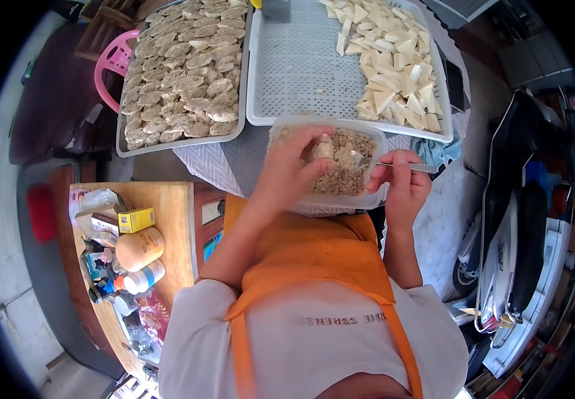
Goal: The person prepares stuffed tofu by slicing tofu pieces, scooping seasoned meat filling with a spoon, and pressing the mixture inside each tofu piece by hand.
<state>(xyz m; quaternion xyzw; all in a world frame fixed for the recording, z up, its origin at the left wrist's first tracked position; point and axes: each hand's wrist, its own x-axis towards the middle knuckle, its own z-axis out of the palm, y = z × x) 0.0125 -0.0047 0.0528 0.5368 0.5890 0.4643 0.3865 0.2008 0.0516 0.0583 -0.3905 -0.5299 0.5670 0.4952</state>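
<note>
A clear plastic container (375, 199) of brown, crumbly minced filling (337, 183) sits in front of my body. Over its left part is my left hand (286, 163), thumb and fingers closed around a pale tofu piece (322, 147). My right hand (402, 179), at the container's right edge, grips a metal spoon (424, 167) by its handle. The spoon's tip reaches into the container beside the tofu piece. Behind it, a white perforated tray (294, 73) carries many pale tofu triangles (394, 60) on its right side.
Rows of filling-coated pieces (187, 73) cover a metal tray (242, 110) at the back left, near a pink plastic handle (111, 66). A blue cloth (437, 151) lies at right. Boxes and bottles crowd a wooden table (177, 233) at left. A motorbike (507, 253) stands right.
</note>
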